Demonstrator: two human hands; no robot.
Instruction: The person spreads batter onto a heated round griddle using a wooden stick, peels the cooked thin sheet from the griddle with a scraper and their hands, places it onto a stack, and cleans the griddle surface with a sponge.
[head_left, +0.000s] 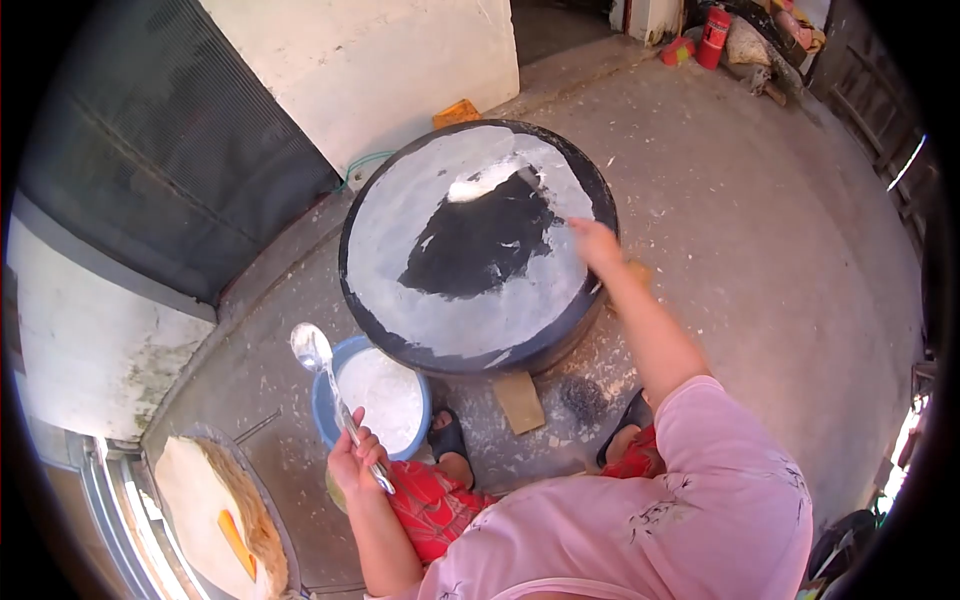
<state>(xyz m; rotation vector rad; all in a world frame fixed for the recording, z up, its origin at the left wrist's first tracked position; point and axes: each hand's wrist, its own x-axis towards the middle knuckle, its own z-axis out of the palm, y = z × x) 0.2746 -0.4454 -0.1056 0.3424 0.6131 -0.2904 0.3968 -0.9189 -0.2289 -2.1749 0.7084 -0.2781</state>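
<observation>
A red fire extinguisher stands beside a cluttered pile, while an orange block lies near the white wall.

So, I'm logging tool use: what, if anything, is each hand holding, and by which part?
The left hand holds a spoon by its handle, whose end sticks out past the grip. The right hand is blurred; whether it holds anything cannot be told.

Left hand curled in a grip, forearm behind it. Right arm extends beyond that grip, right hand blurred
</observation>
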